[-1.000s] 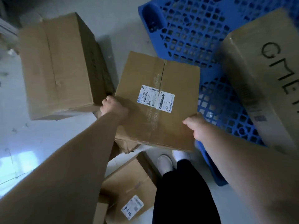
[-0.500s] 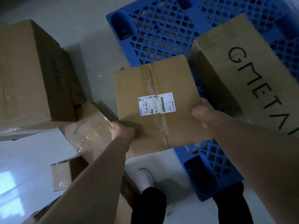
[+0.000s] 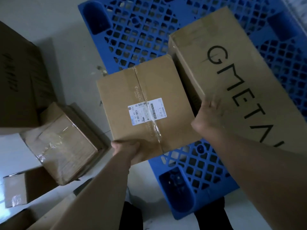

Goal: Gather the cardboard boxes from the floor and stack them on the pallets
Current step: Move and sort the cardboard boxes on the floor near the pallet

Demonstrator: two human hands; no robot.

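Head camera looks straight down on a labelled box [image 3: 146, 87] of plain brown cardboard, held over the left edge of the blue pallet [image 3: 141, 30], its left part hanging out past that edge above the pale floor [image 3: 66, 22]. Whether it rests on the pallet or is carried just clear of it, I cannot tell. Its top face is close to square, so no long axis stands out. The glossy tape seam runs from the near edge to the far edge, leaning a little left as it goes away from the person, and a white shipping label [image 3: 147, 111] sits across it. The left hand [image 3: 126, 150] grips the near left corner, fingers curled under the bottom edge. The right hand [image 3: 209, 115] is against the box's right side, wedged between it and the long box [image 3: 240, 80]; it is blurred, and I cannot tell whether its fingers clasp or lie flat. That long box lies on the pallet, its length running from far left to near right, with large dark letters GMETA along the top. The pallet is hard plastic with an open lattice and rounded pockets at its corners. Off the pallet to the left, a crumpled taped box [image 3: 61, 143] shines with clear wrap beside a large dark box [image 3: 18, 80].
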